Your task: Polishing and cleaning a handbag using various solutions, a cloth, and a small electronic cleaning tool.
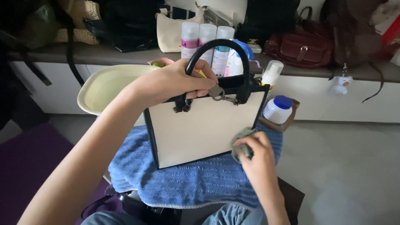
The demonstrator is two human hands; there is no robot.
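Note:
A cream handbag [196,131] with black trim and a black curved handle [216,43] stands upright on a blue towel [187,183] over my lap. My left hand [175,81] grips the bag's top edge at the base of the handle. My right hand [256,152] holds a small grey-green cloth [241,136] pressed against the bag's lower right corner.
A pale yellow basin [104,85] sits behind the bag on the left. Several spray cans [206,39] and white bottles [278,109] stand near a long shelf [125,54] that carries a dark red bag [302,50] and other bags. Grey floor lies to the right.

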